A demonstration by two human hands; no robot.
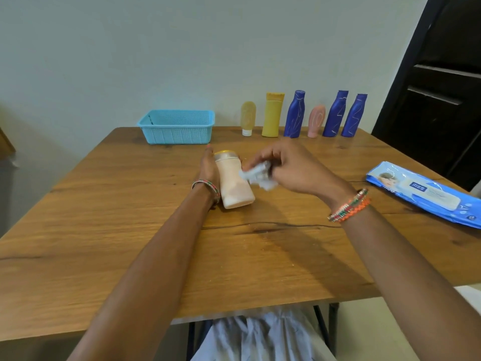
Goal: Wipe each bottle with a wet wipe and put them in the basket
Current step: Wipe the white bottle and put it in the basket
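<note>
Left hand [208, 168] gripping pale peach plastic bottle [235, 185] above wooden desk [130, 243]; right hand [289, 165] clutching crumpled white wet wipe [257, 175], seemingly touching it. Nearby: empty-looking blue perforated basket [177, 126], six upright bottles [294, 114], blue wipes pack [426, 192].

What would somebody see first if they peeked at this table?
Probably the two hands in the middle: the left hand holds a pale peach bottle while the right hand rubs it with a crumpled wet wipe. Next, the bright row of bottles along the wall, three of them deep blue, with a light blue basket to their left.
</note>
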